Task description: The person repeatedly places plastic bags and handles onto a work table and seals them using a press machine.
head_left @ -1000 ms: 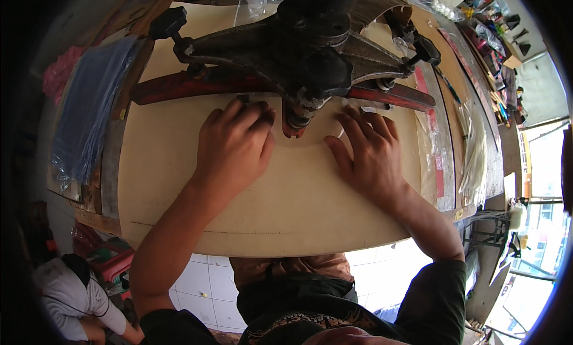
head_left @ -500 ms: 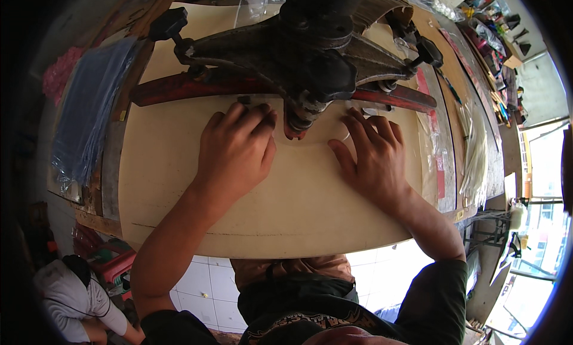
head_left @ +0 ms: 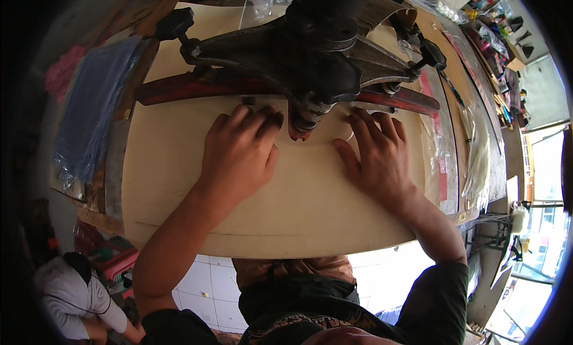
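Both hands rest on a large cream sheet (head_left: 286, 220) that covers the table in front of me. My left hand (head_left: 243, 143) lies palm down with bent fingers, its fingertips just in front of the long red bar (head_left: 173, 90) of a black press head (head_left: 280, 56). My right hand (head_left: 379, 143) is on the other side of the bar's short front foot, fingers spread and thumb apart. A faint clear sheet edge seems to run between the hands. Whatever lies under the fingertips is hard to make out.
Blue clear plastic sheets (head_left: 95, 100) lie at the left, beside a pink bundle (head_left: 64, 70). Pale plastic strips (head_left: 476, 157) hang along the right edge. Black knobs (head_left: 175, 24) stick out from the press. A person in grey (head_left: 74, 297) crouches at lower left.
The whole view has shifted slightly to the right. Both hands keep nearly the same place and pose in front of the red bar.
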### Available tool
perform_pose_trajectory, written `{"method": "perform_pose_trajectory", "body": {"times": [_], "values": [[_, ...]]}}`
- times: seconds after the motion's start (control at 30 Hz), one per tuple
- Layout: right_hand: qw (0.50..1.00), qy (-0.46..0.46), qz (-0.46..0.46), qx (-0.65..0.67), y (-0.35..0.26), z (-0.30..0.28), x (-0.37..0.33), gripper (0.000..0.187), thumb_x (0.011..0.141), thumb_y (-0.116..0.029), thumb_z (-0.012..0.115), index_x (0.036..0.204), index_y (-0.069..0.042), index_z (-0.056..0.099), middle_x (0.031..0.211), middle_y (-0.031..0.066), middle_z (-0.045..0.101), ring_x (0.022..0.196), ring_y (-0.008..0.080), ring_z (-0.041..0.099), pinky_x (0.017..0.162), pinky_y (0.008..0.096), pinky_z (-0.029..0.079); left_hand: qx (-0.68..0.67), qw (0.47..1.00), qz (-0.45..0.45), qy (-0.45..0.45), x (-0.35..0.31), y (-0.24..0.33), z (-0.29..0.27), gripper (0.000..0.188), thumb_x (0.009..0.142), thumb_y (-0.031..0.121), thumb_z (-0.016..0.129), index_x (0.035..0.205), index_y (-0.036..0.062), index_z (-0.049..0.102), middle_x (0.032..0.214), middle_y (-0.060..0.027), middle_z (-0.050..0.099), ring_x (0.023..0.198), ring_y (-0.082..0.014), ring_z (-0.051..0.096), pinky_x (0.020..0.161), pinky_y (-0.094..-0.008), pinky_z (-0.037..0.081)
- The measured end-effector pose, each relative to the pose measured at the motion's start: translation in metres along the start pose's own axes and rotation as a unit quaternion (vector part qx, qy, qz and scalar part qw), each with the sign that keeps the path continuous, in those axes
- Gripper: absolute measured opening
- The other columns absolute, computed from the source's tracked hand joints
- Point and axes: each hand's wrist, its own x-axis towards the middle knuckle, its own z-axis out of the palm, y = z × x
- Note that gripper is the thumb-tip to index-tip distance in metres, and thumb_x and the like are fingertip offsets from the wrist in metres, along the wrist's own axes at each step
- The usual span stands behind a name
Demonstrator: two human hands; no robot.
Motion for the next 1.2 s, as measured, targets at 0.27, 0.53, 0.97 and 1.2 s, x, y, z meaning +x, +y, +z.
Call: {"method": "perform_pose_trajectory", "body": {"times": [0.27,0.53,0.97,1.2], "values": [[1.000,-0.004,-0.018,0.013,0.0028,-0.0005,0.0015,0.046,0.089,-0.036,0.070,0.111,0.004,0.063,0.115,0.0208,0.067,0.104,0.0331,0.062,0.097,0.0452,0.043,0.020,1.000,0.002,-0.022,-0.0029,0.0031,-0.0024,0.032,0.070,0.012,0.070,0.101,0.0029,0.066,0.118,-0.0090,0.068,0.093,-0.0232,0.060,0.073,-0.0384,0.050],[1.000,-0.014,-0.025,0.011,0.0016,-0.0033,0.0056,0.054,0.088,-0.042,0.071,0.111,0.006,0.062,0.113,0.0216,0.067,0.106,0.0339,0.060,0.099,0.0461,0.040,0.023,1.000,0.003,-0.017,-0.0053,0.0013,0.0013,0.030,0.071,0.013,0.071,0.100,0.0030,0.067,0.118,-0.0089,0.067,0.095,-0.0232,0.059,0.073,-0.0383,0.050],[0.999,-0.017,-0.032,0.013,0.0015,-0.0028,0.0050,0.061,0.086,-0.047,0.072,0.111,0.007,0.061,0.114,0.0230,0.066,0.105,0.0341,0.059,0.100,0.0466,0.039,0.011,1.000,-0.004,-0.008,-0.0058,0.0035,0.0016,0.034,0.071,0.007,0.065,0.104,0.0001,0.067,0.117,-0.0089,0.069,0.091,-0.0254,0.061,0.072,-0.0399,0.050],[0.999,-0.018,-0.040,0.003,0.0010,-0.0036,0.0048,0.061,0.087,-0.048,0.070,0.112,0.007,0.061,0.116,0.0229,0.066,0.105,0.0340,0.059,0.101,0.0471,0.039,0.029,1.000,-0.002,-0.003,-0.0027,0.0032,0.0029,0.036,0.069,0.007,0.065,0.104,0.0003,0.067,0.118,-0.0096,0.068,0.094,-0.0259,0.060,0.076,-0.0407,0.049]]}}
